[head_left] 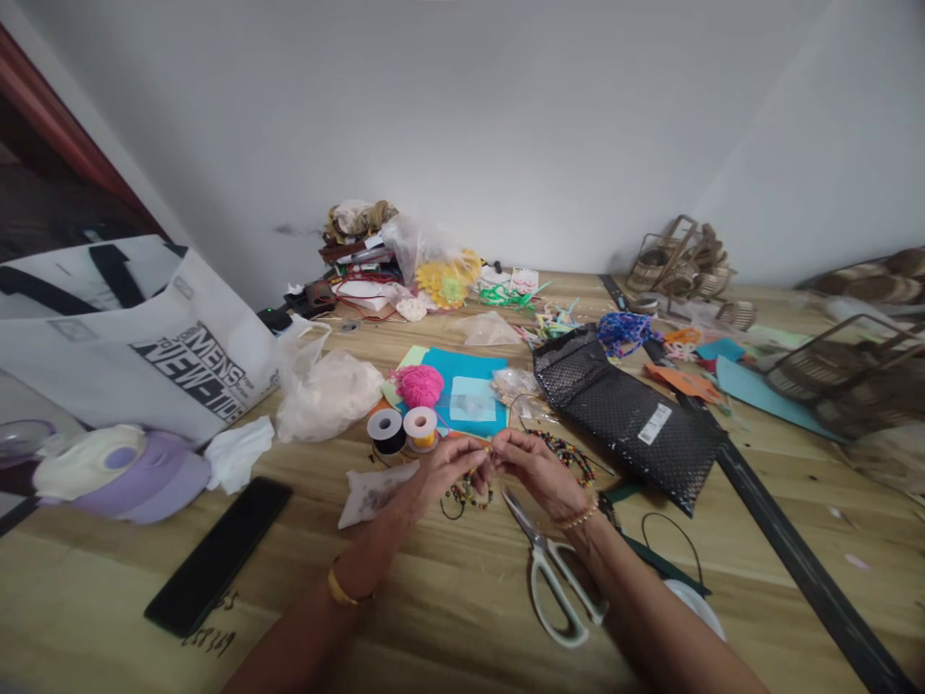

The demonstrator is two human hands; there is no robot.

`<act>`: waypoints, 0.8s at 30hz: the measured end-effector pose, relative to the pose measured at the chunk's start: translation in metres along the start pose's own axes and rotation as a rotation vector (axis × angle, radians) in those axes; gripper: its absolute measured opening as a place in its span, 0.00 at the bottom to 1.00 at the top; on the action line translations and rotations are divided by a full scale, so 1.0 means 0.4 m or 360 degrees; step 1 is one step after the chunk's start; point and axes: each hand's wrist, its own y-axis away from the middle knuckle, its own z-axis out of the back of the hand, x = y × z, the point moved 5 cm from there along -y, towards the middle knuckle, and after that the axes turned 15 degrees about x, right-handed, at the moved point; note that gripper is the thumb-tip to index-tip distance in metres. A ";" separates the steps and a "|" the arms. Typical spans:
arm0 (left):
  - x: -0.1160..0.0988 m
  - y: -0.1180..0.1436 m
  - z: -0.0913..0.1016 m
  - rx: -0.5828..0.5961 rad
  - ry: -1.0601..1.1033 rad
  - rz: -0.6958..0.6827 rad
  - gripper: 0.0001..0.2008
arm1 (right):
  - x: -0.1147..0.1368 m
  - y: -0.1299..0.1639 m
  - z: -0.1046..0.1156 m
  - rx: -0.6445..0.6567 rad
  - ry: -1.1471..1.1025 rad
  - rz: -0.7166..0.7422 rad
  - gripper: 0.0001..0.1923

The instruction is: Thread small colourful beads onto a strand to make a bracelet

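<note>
My left hand [454, 465] and my right hand [533, 469] meet above the wooden table, fingertips pinched close together. What they hold between them is too small to make out; a speck of yellow shows there. Under the fingers lies a loop of small coloured beads [469, 493], partly hidden. A longer multicoloured bead strand [574, 457] rests just beyond my right hand. White-handled scissors [555, 588] lie beside my right wrist, blades pointing toward the hands. Past my left hand stand a black thread spool [386, 431] and a yellow thread spool [420, 428].
A pink yarn ball [420, 386] sits on blue paper [469, 366]. A black padded mailer [628, 414] lies to the right. On the left are a white tote bag [180, 337], a plastic bag [329, 395], a purple-and-cream object [137, 477] and a black phone-like slab [221, 554]. Baskets [679, 260] stand behind.
</note>
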 end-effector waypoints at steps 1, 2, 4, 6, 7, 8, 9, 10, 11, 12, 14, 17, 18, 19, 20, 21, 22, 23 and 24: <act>-0.002 -0.001 0.000 -0.0005 0.0001 0.0004 0.17 | -0.001 0.001 0.006 -0.0050 -0.0015 -0.0002 0.18; -0.003 -0.001 0.002 -0.0031 -0.0005 0.0006 0.17 | -0.002 0.002 0.014 -0.0103 -0.0037 0.0003 0.18; -0.005 -0.001 0.011 -0.0112 -0.0038 0.0009 0.17 | -0.006 0.003 0.026 -0.0191 -0.0093 0.0026 0.18; -0.003 0.000 0.023 -0.0191 -0.0077 0.0018 0.17 | -0.008 0.004 0.034 -0.0238 -0.0137 0.0046 0.17; -0.001 0.000 0.029 -0.0217 -0.0094 0.0016 0.17 | -0.008 0.004 0.037 -0.0246 -0.0155 0.0055 0.17; 0.002 -0.001 0.035 -0.0235 -0.0104 0.0010 0.17 | -0.008 0.004 0.038 -0.0252 -0.0173 0.0066 0.16; 0.006 -0.001 0.038 -0.0232 -0.0103 0.0001 0.17 | -0.006 0.004 0.040 -0.0258 -0.0193 0.0081 0.16; 0.010 -0.002 0.041 -0.0222 -0.0098 -0.0010 0.17 | -0.004 0.004 0.042 -0.0264 -0.0219 0.0103 0.16; 0.014 -0.003 0.044 -0.0215 -0.0103 -0.0010 0.16 | -0.002 0.004 0.044 -0.0271 -0.0249 0.0126 0.16; 0.019 -0.003 0.047 -0.0216 -0.0106 -0.0010 0.16 | -0.001 0.004 0.046 -0.0281 -0.0284 0.0145 0.16; 0.028 -0.003 0.053 -0.0232 -0.0092 -0.0014 0.15 | 0.000 0.004 0.051 -0.0299 -0.0357 0.0163 0.16; 0.042 -0.004 0.061 -0.0283 0.0004 -0.0031 0.15 | -0.002 0.001 0.058 -0.0317 -0.0487 0.0168 0.17; 0.046 -0.004 0.064 -0.0314 0.0060 -0.0037 0.15 | -0.003 0.001 0.061 -0.0328 -0.0538 0.0173 0.17; 0.049 -0.003 0.068 -0.0352 0.0132 -0.0047 0.16 | -0.003 0.001 0.064 -0.0346 -0.0584 0.0181 0.18; 0.052 -0.003 0.070 -0.0391 0.0214 -0.0063 0.16 | -0.004 0.001 0.069 -0.0368 -0.0616 0.0192 0.18; 0.052 -0.003 0.072 -0.0417 0.0303 -0.0085 0.16 | -0.004 0.002 0.073 -0.0387 -0.0627 0.0202 0.18; 0.050 -0.003 0.072 -0.0424 0.0390 -0.0115 0.16 | -0.004 0.003 0.078 -0.0397 -0.0616 0.0207 0.18; 0.045 -0.004 0.070 -0.0413 0.0471 -0.0152 0.16 | -0.004 0.003 0.083 -0.0398 -0.0588 0.0209 0.18; 0.038 -0.005 0.068 -0.0393 0.0541 -0.0195 0.15 | -0.006 0.004 0.087 -0.0394 -0.0556 0.0206 0.18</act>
